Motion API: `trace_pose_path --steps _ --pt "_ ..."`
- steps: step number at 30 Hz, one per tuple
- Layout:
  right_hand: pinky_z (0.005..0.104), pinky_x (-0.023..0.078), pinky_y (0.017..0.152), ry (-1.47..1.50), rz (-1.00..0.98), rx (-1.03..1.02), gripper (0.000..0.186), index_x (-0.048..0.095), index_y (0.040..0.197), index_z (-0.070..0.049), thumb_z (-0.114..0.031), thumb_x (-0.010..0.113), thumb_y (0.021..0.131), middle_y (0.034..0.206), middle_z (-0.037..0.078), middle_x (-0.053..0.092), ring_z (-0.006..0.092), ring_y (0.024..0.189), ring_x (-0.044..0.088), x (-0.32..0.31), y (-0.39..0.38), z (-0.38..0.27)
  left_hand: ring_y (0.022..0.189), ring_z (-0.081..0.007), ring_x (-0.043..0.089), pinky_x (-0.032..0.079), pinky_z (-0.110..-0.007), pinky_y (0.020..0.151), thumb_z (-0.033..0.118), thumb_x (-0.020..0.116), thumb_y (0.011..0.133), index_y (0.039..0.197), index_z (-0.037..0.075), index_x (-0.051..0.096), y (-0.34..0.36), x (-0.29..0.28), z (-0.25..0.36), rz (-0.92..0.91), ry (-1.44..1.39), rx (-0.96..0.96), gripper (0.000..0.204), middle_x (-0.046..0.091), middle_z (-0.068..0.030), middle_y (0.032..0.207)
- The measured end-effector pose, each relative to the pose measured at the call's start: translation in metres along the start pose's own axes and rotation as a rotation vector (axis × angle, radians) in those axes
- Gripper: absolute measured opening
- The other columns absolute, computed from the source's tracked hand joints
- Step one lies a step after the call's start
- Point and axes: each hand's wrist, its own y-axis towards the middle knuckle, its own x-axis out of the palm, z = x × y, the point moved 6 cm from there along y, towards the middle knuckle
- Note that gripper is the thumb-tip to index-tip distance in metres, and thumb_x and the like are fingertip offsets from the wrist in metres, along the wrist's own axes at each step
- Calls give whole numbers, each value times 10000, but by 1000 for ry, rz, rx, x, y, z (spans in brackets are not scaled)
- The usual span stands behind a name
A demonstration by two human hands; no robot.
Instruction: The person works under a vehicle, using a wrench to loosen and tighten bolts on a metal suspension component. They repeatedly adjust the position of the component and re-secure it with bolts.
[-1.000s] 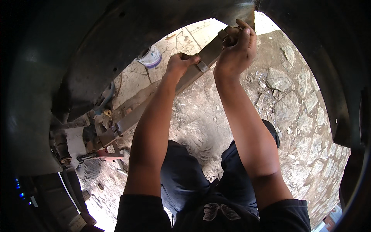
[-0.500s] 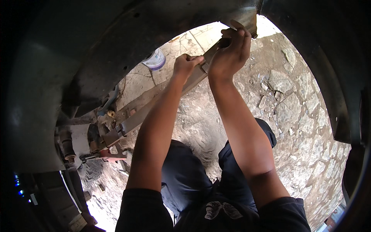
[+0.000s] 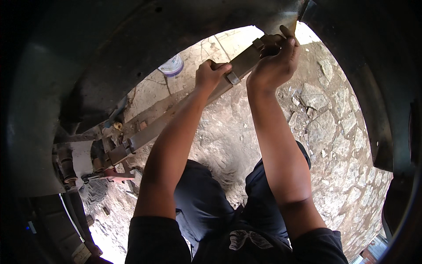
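Note:
A long flat leaf spring with metal clips runs slantwise from the lower left to the upper right. My left hand is closed round it near the middle, thumb pointing right, just left of a clip. Farther up, my right hand is wrapped about the spring's far end, close to a second clip. Its palm hides part of that end, and a finger points up near the dark panel edge. The fingers of my left hand under the spring are hidden.
Dark curved body panels arch round me, close above and on both sides. A white and purple bucket stands on cracked tiles beyond. Bushings and a red part sit at the spring's left end. Stony ground lies below.
My right hand has shifted a little to the right, baring more of the spring and its clips between my hands. My left hand keeps its grip, and the view has moved slightly.

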Motion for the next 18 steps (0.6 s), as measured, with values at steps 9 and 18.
trace_pose_path --steps 9,18 --pt "251 511 621 35 23 -4 376 644 1176 -29 -322 412 1143 951 71 677 115 706 631 -3 2 -43 873 -303 756 565 -404 798 466 891 815 880 -5 686 -7 8 9 164 25 59 518 773 -176 891" --pt "243 496 595 0 61 76 385 645 1175 -33 -336 411 1142 903 55 661 124 596 595 -6 12 -32 875 -275 758 564 -407 795 475 882 822 873 2 655 3 6 -20 -16 -149 192 527 770 -184 885"
